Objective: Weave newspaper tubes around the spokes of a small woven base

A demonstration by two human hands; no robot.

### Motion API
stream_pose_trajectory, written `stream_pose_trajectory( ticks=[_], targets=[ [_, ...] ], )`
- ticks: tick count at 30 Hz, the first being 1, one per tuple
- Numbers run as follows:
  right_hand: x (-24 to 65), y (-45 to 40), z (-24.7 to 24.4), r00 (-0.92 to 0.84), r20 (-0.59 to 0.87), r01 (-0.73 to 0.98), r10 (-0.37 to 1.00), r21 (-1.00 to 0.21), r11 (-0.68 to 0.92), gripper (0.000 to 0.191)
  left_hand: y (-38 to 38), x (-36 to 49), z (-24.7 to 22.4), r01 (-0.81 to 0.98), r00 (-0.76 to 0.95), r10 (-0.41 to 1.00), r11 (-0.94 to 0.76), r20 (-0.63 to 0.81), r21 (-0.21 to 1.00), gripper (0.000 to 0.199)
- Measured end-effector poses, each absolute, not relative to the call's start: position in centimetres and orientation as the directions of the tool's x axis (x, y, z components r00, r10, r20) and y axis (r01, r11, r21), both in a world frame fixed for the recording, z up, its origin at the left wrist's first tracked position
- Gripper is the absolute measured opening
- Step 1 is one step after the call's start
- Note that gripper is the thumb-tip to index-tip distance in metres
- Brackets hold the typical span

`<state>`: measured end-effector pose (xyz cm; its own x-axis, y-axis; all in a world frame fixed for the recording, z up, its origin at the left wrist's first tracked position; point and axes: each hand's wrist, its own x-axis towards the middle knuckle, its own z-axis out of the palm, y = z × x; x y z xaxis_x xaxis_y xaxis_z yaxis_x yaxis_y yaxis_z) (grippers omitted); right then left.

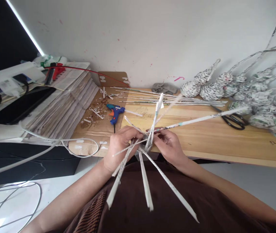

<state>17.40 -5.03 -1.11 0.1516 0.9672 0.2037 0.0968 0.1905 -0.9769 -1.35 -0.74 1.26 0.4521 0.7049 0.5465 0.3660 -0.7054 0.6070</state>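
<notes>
A small woven piece of rolled paper strips (pixel 148 146) is held between my hands near the table's front edge. Several long paper sticks fan out from it toward my lap, upward and to the right. My left hand (pixel 123 142) is closed around its left side, fingertips pinching the strips. On the right side, my right hand (pixel 169 144) has its thumb and fingers pressed on the weave, beside a long paper stick (pixel 196 120) that points right. The woven base is partly hidden by the fingers and sticks.
A blue glue gun (pixel 117 113) lies on cardboard beyond my left hand. Black scissors (pixel 235 121), loose paper sticks (pixel 171 99) and several woven paper bulbs (pixel 212 92) lie to the right. A newspaper stack (pixel 79 94) with a black phone (pixel 21 104) stands left; cables hang nearby.
</notes>
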Motion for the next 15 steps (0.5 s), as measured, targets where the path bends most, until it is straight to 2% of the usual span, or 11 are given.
stream_pose_trajectory(
  ticks=[3, 8, 15],
  targets=[
    [17.6, -5.1, -0.4, 0.218, 0.279, 0.277, 0.935, -0.937, 0.215, 0.016, -1.0, -1.3, 1.1, 0.383, 0.451, 0.695, -0.717, 0.560, 0.582, 0.007],
    [17.2, -5.1, -0.4, 0.163, 0.333, 0.135, 0.929, -0.940, 0.313, 0.009, -1.3, -1.1, 1.4, 0.372, 0.432, 0.699, -0.713, 0.569, 0.594, 0.010],
    [16.7, -5.4, -1.2, 0.186, 0.437, 0.214, 0.880, -0.892, 0.397, 0.005, -1.9, -0.8, 2.4, 0.423, 0.360, 0.803, -0.594, 0.475, 0.684, 0.007]
  ],
)
